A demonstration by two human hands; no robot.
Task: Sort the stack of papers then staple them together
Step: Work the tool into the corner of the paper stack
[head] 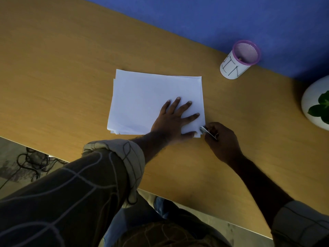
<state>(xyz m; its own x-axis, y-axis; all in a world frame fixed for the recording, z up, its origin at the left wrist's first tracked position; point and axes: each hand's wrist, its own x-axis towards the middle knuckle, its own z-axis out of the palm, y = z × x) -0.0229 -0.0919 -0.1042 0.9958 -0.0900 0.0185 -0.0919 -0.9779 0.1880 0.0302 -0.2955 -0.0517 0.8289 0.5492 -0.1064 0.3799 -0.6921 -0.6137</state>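
Note:
A stack of white papers (142, 98) lies on the wooden desk (62, 68), its edges slightly uneven at the left and near sides. My left hand (175, 116) presses flat on the stack's near right part, fingers spread. My right hand (222, 139) grips a small metal stapler (204, 130), whose front end sits at the stack's near right corner.
A white mesh pen cup (238, 59) with a purple rim stands at the back right against the blue wall. A white round pot with a green plant (316, 104) sits at the far right edge. Cables (33, 161) lie on the floor beyond the desk's near left edge.

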